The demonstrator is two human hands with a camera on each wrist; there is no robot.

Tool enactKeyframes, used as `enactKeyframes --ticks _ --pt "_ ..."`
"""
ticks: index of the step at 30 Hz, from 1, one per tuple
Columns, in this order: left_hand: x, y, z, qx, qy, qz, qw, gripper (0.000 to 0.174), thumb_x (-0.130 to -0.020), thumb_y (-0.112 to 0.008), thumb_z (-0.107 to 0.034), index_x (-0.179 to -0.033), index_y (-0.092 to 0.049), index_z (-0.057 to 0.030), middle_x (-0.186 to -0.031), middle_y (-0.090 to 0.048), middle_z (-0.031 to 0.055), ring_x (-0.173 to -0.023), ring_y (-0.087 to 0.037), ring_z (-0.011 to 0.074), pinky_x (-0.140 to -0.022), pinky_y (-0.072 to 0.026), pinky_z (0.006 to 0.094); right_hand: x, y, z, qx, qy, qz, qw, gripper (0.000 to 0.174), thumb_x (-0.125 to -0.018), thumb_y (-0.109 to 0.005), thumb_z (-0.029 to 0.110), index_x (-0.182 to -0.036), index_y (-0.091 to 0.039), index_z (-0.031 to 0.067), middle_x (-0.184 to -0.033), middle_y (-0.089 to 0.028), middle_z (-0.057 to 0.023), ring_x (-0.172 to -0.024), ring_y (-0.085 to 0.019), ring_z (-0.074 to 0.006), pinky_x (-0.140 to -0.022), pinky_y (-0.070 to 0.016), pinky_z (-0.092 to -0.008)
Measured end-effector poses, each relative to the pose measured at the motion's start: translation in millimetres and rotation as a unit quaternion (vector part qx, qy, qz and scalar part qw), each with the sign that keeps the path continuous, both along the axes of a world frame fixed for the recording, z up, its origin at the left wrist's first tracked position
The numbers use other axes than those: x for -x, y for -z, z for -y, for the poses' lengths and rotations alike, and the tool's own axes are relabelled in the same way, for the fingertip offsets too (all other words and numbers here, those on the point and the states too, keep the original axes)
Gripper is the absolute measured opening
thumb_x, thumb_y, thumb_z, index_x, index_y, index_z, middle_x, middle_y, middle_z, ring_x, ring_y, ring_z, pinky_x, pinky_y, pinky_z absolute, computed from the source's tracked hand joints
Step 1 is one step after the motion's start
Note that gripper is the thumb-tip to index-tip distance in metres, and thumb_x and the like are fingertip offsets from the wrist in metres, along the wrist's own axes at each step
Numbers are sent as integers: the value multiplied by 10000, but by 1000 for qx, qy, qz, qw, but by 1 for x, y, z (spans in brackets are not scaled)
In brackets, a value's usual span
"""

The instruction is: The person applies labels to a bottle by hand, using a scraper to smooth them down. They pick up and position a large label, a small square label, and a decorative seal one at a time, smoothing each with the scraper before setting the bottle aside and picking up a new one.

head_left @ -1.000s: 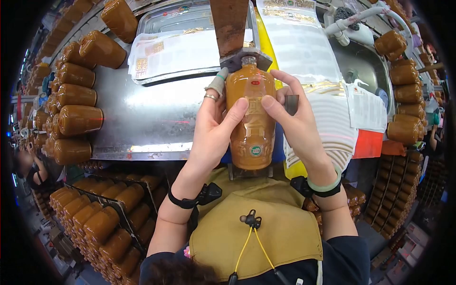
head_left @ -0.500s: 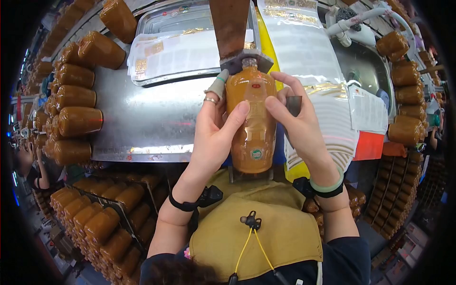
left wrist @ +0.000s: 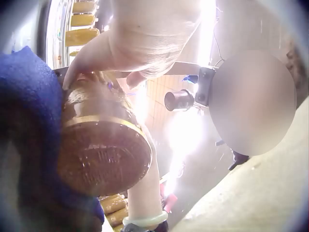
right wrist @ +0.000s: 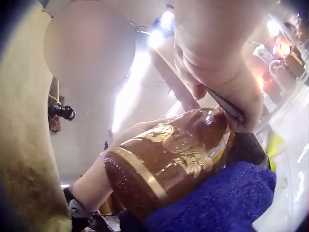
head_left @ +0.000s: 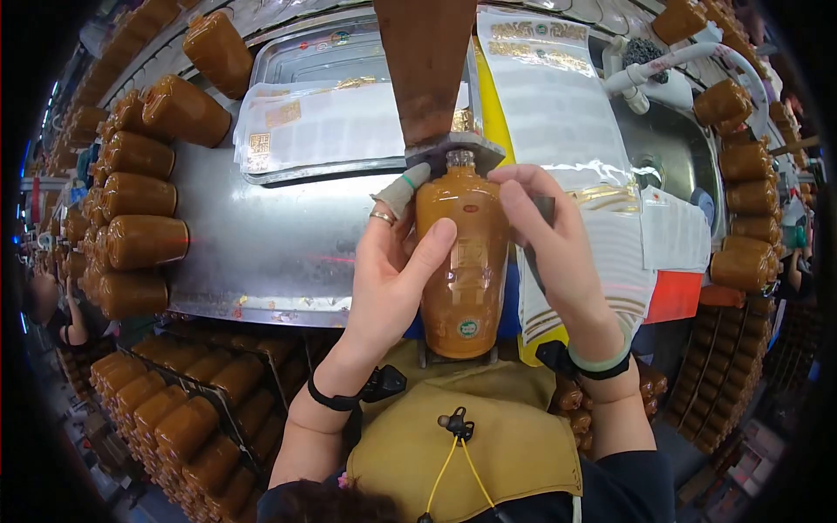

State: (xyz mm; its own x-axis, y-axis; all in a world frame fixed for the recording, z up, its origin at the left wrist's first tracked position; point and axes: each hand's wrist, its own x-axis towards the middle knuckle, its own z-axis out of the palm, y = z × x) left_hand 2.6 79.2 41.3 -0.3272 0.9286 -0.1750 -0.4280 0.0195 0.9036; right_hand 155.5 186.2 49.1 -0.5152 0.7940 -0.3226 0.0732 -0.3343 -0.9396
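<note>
A glossy amber-brown bottle [head_left: 466, 283] with gold relief and a round green mark lies in front of me. Its neck meets a metal plate [head_left: 481, 152] under a brown upright bar [head_left: 425, 70]. My left hand [head_left: 388, 270] grips the bottle's left side, thumb over the front; it wears a cloth finger cover [head_left: 401, 190] and a ring. At the right shoulder, my right hand [head_left: 558, 248] has its fingertips by the glass. That hand also holds a flat dark blade [right wrist: 226, 104]. Beneath the bottle is a blue cloth [right wrist: 217, 198].
Brown bottles [head_left: 144, 240] line the left side, with more on the right [head_left: 745, 209]. A metal tray [head_left: 305, 174] bears printed decal sheets [head_left: 323, 131]. Further white sheets [head_left: 558, 113] lie to the right, beside a sink [head_left: 676, 148] with a pipe. Stacked bottles [head_left: 166, 410] stand below left.
My right thumb has come off the bottle's front and moved up to its right shoulder. The left hand keeps its grip. The whole head view has shifted, so the bottle appears lower.
</note>
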Motion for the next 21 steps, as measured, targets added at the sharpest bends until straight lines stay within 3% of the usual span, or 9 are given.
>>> enactKeyframes --ticks 3,13,15,16,20,21 --pt "-2 0 -9 15 -27 13 999 503 -1014 -652 -116 -1437 -433 43 -1363 -565 162 -1249 -565 194 -1065 -471 346 5 -6 9 6 -6 -39 999 318 -983 -684 81 -1262 -554 2 -1104 -657 -66 -1043 -614 -92 -875 -507 -248" --pt "-5 5 -13 3 -36 -11 999 436 -1019 -644 -116 -1391 -470 30 -1308 -595 154 -1203 -589 182 -1021 -495 333 8 -4 10 1 1 -50 999 340 -968 -687 37 -1265 -529 -7 -1150 -642 -67 -1042 -621 -106 -878 -517 -261" --pt "-6 3 -13 8 -32 -11 999 436 -1021 -640 -117 -1394 -467 26 -1308 -597 153 -1202 -589 176 -1021 -492 332 2 -7 2 -69 -67 64 993 338 -974 -668 39 -1274 -519 -7 -1126 -646 -61 -1016 -618 -107 -864 -511 -273" --pt "-6 2 -13 7 -32 -11 999 436 -1021 -640 -117 -1394 -467 26 -1308 -597 153 -1202 -589 176 -1021 -492 332 -2 -10 -3 -69 -66 64 993 338 -974 -668 39 -1274 -519 -7 -1126 -646 -61 -1016 -618 -107 -864 -511 -273" --pt "-5 8 -11 2 -26 -5 1000 439 -1020 -633 -104 -1400 -458 27 -1312 -597 148 -1203 -587 179 -1039 -477 337 1 -19 -25 -335 0 33 942 270 -984 -596 10 -1250 -551 -6 -1007 -680 -95 -941 -642 -135 -836 -510 -293" --pt "-5 9 -11 -11 -25 -18 999 439 -1018 -631 -99 -1401 -456 27 -1310 -598 146 -1204 -585 180 -1045 -472 339 4 -33 -28 -360 -21 47 932 211 -946 -608 -21 -1155 -621 7 -972 -697 -112 -910 -668 -209 -821 -529 -342"
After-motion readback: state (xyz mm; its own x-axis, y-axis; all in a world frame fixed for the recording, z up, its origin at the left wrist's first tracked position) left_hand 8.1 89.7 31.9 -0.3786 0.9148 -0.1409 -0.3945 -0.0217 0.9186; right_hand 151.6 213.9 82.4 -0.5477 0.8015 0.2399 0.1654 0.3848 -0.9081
